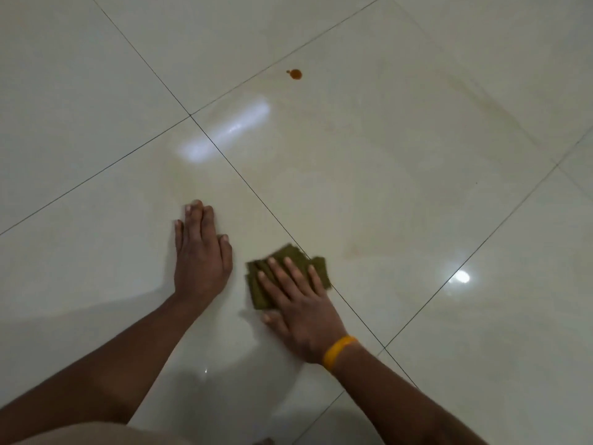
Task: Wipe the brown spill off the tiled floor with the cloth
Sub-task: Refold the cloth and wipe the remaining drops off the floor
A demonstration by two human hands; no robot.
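Seen from the head camera: a person crouched over a glossy tiled floor point(401, 187) presses the right hand point(298, 303) flat on a folded olive-green cloth point(288, 255), fingers point(279, 271) straight and spread across the fabric, thumb resting on the tile beside it. The left hand point(199, 252) lies palm-down on bare tile just beside the cloth, fingers straight and close together, apparently bracing. A yellow band point(338, 350) circles the right wrist.

The brown spill point(295, 74), a small round drop with a tiny tail, sits well apart from the cloth, up the tile beyond a dark grout line point(256, 200). Faint brownish streaks show on the tile to the right of the cloth and further up, which looks like thin residue.

The risks from here, as I judge them: the cloth is far from the drop, so strokes kept near the hands would leave it untouched. A single hard pass over the drop could smear it into another pale film like the streaks nearby. Liquid pushed sideways may settle into the grout line, where a flat cloth reaches poorly. The polished, possibly damp tile could also let the bracing hand slide.

The tiles are large, cream, smooth and mirror-bright, throwing back lamp glare. The cloth looks thick, matte and coarse, folded into a rough rectangle with uneven edges.
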